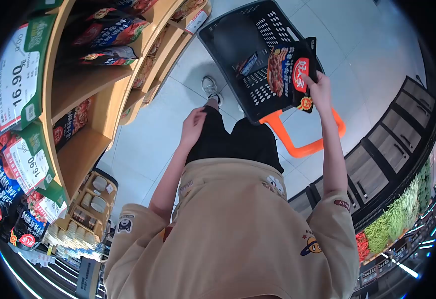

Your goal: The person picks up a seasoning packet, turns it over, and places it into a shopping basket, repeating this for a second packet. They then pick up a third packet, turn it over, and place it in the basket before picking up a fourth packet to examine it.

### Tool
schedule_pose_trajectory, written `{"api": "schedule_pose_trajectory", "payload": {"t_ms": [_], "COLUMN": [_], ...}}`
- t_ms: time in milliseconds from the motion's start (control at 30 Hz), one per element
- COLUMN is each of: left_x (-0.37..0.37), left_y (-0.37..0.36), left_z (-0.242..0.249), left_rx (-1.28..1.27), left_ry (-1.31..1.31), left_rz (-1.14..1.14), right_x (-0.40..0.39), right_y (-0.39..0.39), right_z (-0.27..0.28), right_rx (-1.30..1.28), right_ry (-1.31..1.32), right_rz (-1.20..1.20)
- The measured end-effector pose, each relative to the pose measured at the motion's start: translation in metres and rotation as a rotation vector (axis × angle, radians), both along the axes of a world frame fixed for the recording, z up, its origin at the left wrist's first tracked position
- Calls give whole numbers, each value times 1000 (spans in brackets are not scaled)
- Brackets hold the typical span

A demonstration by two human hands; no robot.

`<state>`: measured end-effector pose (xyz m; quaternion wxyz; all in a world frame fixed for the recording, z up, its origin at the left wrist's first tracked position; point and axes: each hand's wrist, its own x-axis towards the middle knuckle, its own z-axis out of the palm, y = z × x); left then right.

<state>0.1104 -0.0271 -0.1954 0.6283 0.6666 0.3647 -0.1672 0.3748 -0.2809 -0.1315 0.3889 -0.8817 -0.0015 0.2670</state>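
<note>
My right hand [320, 90] is closed on the edge of a black food packet [288, 70], which has a red logo and a picture of a cooked dish. It holds the packet over the black shopping basket [228, 84], whose perforated walls show around it. The basket's orange handle [302, 151] lies below my right hand, partly behind my forearm. Inside the basket is a small blue-printed packet [247, 65]. My left hand [193, 127] hangs beside my thigh, fingers loosely bent and apart, with nothing in it.
A wooden shelf [86, 94] on the left holds similar black packets [111, 32] behind price tags [16, 74]. Dark cabinets [382, 144] topped with green vegetables [392, 219] run along the right. Under my feet is a pale tiled floor [178, 84].
</note>
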Motion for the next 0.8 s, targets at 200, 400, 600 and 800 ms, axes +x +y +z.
{"api": "schedule_pose_trajectory", "payload": {"t_ms": [200, 400, 600, 800], "left_x": [-142, -205, -203, -227], "left_y": [-4, -28, -33, -40], "left_z": [-68, -45, -46, -72], "left_rx": [134, -100, -65, -109], "left_ry": [310, 625, 704, 784], "left_rz": [219, 342, 437, 435], "right_x": [43, 50, 27, 18], "right_y": [-6, -13, -12, -17], "right_z": [-115, -256, -341, -423], "right_rx": [-312, -484, -580, -716], "right_ry": [-286, -38, 108, 105], "right_rz": [204, 40, -62, 70]}}
